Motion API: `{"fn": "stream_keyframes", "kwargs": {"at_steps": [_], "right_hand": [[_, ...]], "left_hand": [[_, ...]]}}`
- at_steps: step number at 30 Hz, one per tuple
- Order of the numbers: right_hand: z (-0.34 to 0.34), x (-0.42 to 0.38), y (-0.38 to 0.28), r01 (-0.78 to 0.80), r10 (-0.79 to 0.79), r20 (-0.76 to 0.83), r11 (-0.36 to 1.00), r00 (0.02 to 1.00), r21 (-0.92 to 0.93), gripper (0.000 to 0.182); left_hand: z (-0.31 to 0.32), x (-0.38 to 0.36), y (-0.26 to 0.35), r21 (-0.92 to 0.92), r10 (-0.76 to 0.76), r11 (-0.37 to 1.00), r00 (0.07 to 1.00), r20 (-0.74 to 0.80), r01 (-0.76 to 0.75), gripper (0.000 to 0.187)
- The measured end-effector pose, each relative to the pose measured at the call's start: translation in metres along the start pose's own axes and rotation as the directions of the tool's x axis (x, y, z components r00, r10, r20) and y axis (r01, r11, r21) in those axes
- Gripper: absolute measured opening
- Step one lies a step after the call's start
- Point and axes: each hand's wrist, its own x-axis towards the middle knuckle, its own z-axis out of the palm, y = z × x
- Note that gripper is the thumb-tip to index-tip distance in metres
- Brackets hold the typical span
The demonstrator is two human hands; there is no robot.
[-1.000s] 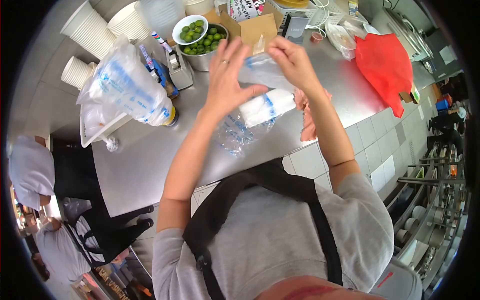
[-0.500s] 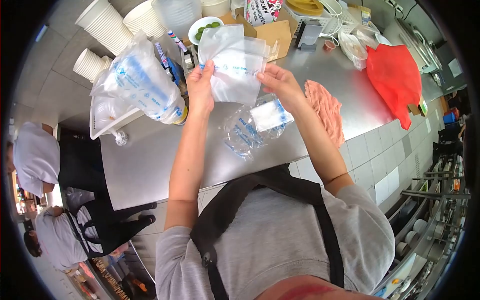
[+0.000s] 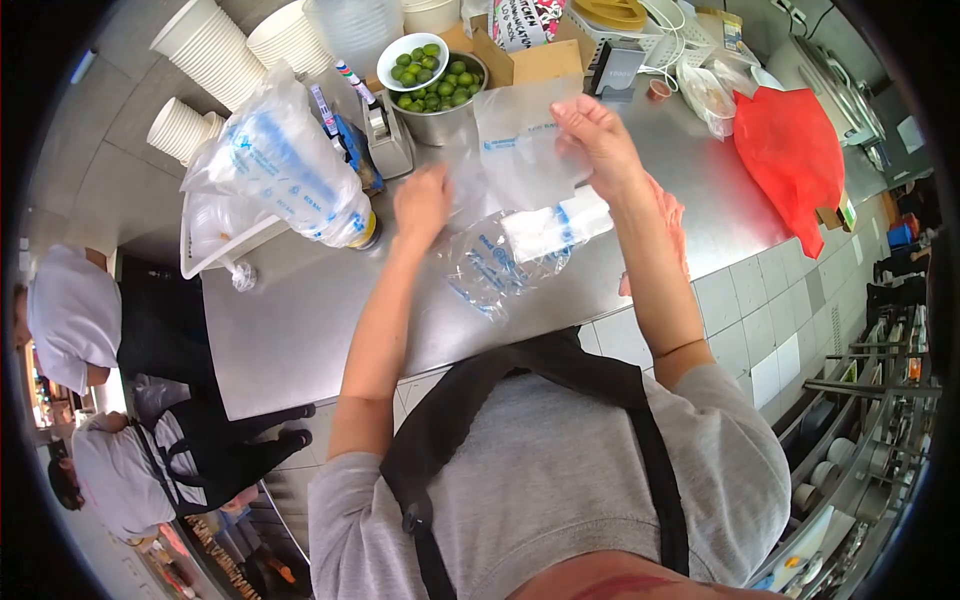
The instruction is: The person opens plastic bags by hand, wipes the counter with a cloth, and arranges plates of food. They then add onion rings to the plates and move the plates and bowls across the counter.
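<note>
In my right hand a clear plastic bag with blue print is pinched near its right edge, hanging above the steel table. My left hand is closed and somewhat blurred; a smeared translucent sheet of plastic, seemingly another bag, extends from its fingers toward the right. Below both hands lies a crumpled clear wrapper with blue lettering. On it rests a folded stack of white plastic bags with a blue band. Limes fill a white bowl and a metal pot just beyond the hands.
A tape dispenser stands left of the pot. Further left are a bulky bag of plastic goods, a white tray and stacked cups. A red bag hangs over the right edge. A pink cloth lies behind my right forearm.
My hands have moved apart, the left one down. The right hand has carried its bag rightward and lifted slightly. The limes, earlier mostly covered by the plastic, now show.
</note>
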Motion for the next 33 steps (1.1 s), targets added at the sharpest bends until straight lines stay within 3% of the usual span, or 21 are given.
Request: {"fn": "stream_keyframes", "kwargs": {"at_steps": [1, 2, 4, 5, 7, 8, 10, 12, 15, 17, 19, 21, 22, 23, 25, 26, 27, 29, 30, 31, 33], "right_hand": [[-0.001, 0.001, -0.001, 0.005, -0.005, -0.002, 1.0, 1.0, -0.001, 0.012], [-0.003, 0.003, -0.002, 0.043, -0.042, 0.014, 0.997, 0.999, -0.065, 0.012], [-0.003, 0.004, -0.005, 0.084, -0.081, 0.029, 0.988, 0.996, -0.128, 0.012], [0.001, 0.003, -0.008, 0.084, -0.069, 0.075, 0.971, 0.995, -0.225, 0.011], [0.01, 0.001, -0.004, 0.083, -0.046, 0.125, 0.945, 0.991, -0.317, 0.01], [0.016, 0.002, 0.0, 0.073, -0.026, 0.144, 0.94, 0.989, -0.334, 0.009], [0.022, 0.004, 0.006, 0.069, -0.007, 0.175, 0.934, 0.985, -0.351, 0.009], [0.024, 0.005, 0.008, 0.116, 0.025, 0.312, 0.898, 0.95, -0.425, 0.013], [0.012, 0.006, -0.011, 0.045, 0.057, 0.278, 0.936, 0.959, -0.349, 0.019], [0.015, 0.008, -0.021, 0.033, 0.066, 0.26, 0.933, 0.963, -0.358, 0.021], [0.024, 0.011, -0.022, 0.084, 0.074, 0.293, 0.867, 0.953, -0.491, 0.02], [0.04, 0.011, -0.021, 0.055, 0.084, 0.297, 0.901, 0.951, -0.43, 0.02], [0.046, 0.013, -0.022, 0.035, 0.084, 0.301, 0.929, 0.95, -0.369, 0.021], [0.048, 0.013, -0.026, 0.041, 0.083, 0.312, 0.928, 0.947, -0.371, 0.021], [0.047, 0.015, -0.035, 0.07, 0.008, 0.2, 0.923, 0.98, -0.378, 0.022], [0.042, 0.017, -0.038, 0.071, 0.008, 0.203, 0.923, 0.979, -0.377, 0.022], [0.038, 0.021, -0.041, 0.1, -0.024, 0.193, 0.912, 0.981, -0.397, 0.023], [0.036, 0.025, -0.041, 0.131, -0.056, 0.187, 0.9, 0.981, -0.416, 0.023], [0.041, 0.026, -0.042, 0.131, -0.04, 0.207, 0.884, 0.978, -0.448, 0.024], [0.046, 0.027, -0.042, 0.132, -0.022, 0.227, 0.867, 0.974, -0.48, 0.024], [0.064, 0.025, -0.045, 0.14, -0.027, 0.236, 0.868, 0.971, -0.477, 0.024]], "left_hand": [[0.005, 0.0, -0.008, 0.001, 0.005, 1.0, 1.0, -0.002, -0.005, 0.037], [0.011, -0.001, -0.014, -0.016, 0.033, 0.999, 0.972, -0.231, -0.038, 0.032], [-0.005, 0.002, -0.003, -0.023, 0.147, 0.979, 0.785, -0.602, -0.201, 0.024], [-0.024, 0.0, 0.011, -0.023, 0.147, 0.979, 0.786, -0.6, -0.201, 0.024], [-0.067, -0.013, 0.054, -0.473, 0.019, 0.825, 0.851, -0.524, -0.31, 0.024], [-0.074, -0.014, 0.064, -0.472, 0.012, 0.828, 0.85, -0.527, -0.304, 0.024], [-0.082, -0.015, 0.075, -0.734, 0.16, 0.628, 0.966, -0.203, -0.258, 0.018], [-0.075, -0.01, 0.064, -0.791, 0.176, 0.559, 0.968, -0.181, -0.249, 0.015], [-0.075, -0.007, 0.044, -0.834, 0.128, 0.494, 0.969, -0.21, -0.246, 0.011], [-0.085, -0.012, 0.037, -0.645, -0.134, 0.728, 0.876, -0.464, -0.231, 0.011], [-0.101, -0.025, 0.066, -0.585, -0.053, 0.731, 0.825, -0.563, -0.352, 0.013], [-0.107, -0.034, 0.083, -0.451, 0.184, 0.801, 0.878, -0.442, -0.394, 0.011], [-0.107, -0.034, 0.081, -0.603, 0.154, 0.751, 0.96, -0.234, -0.268, 0.012], [-0.099, -0.032, 0.07, -0.601, 0.148, 0.753, 0.959, -0.243, -0.269, 0.012], [-0.089, -0.028, 0.043, -0.869, 0.096, 0.479, 0.991, -0.089, -0.124, 0.01], [-0.093, -0.031, 0.031, -0.916, -0.011, 0.4, 1.0, 0.004, 0.008, 0.009], [-0.094, -0.033, 0.029, -0.916, -0.015, 0.401, 1.0, 0.005, 0.011, 0.009], [-0.096, -0.036, 0.028, -0.754, -0.203, 0.609, 0.871, -0.447, -0.245, 0.01], [-0.102, -0.038, 0.036, -0.581, -0.16, 0.742, 0.753, -0.638, -0.335, 0.013], [-0.113, -0.042, 0.05, -0.58, -0.164, 0.743, 0.75, -0.641, -0.333, 0.013], [-0.132, -0.051, 0.079, -0.19, 0.261, 0.707, 0.501, -0.825, -0.681, 0.016]]}}
